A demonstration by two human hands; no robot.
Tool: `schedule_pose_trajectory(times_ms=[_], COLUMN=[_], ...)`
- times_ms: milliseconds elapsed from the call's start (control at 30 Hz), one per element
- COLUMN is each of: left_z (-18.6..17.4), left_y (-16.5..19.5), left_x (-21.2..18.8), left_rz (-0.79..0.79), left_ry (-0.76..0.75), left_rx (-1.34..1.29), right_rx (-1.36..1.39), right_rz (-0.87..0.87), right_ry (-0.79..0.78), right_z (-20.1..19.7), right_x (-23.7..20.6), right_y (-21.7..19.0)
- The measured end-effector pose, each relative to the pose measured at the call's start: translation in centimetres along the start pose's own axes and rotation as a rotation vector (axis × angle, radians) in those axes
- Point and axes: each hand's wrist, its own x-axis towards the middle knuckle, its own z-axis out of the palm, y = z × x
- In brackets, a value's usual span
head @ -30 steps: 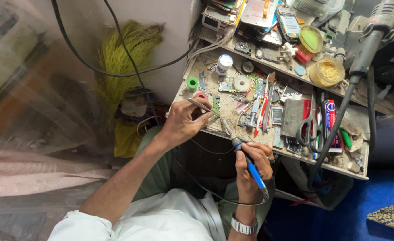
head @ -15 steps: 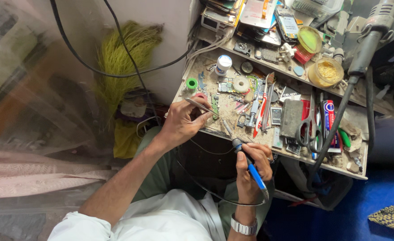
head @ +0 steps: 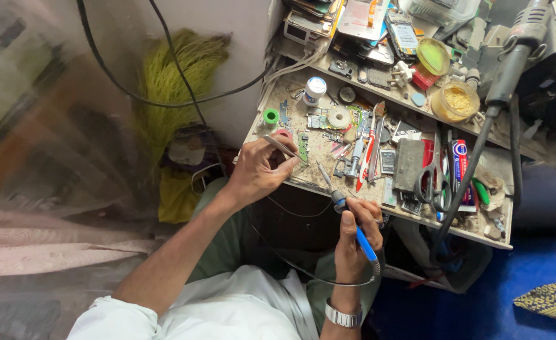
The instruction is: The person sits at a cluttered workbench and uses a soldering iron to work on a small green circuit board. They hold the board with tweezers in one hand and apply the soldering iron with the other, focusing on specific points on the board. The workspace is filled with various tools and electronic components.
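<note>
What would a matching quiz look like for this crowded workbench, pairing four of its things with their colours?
Things:
1. Soldering iron handle
2. Tape roll
3. Jar
4. Scissors

Colours:
a. green
b. black handles
c. blue
d. yellowish

Pairs: 1-c, 2-a, 3-d, 4-b

The right hand holds the soldering iron; the left hand holds tweezers.
</note>
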Motion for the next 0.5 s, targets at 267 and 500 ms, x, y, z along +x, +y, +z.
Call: schedule_pose_trajectory(times_ms=[267, 500], left_z=[-0.1, -0.2], left_y=[-0.5, -0.6], left_x=[-0.4, -0.3], left_rz=[0.093, 0.101], left_ry=[0.032, 0.014], left_rx=[-0.103, -0.095], right_rx=[-0.026, 0.045], right_rz=[-0.011, 0.026], right_ry=[-0.015, -0.026], right_z=[-0.1, -1.0], right_x=[0.1, 0.8], right_y=[-0.2, -1.7])
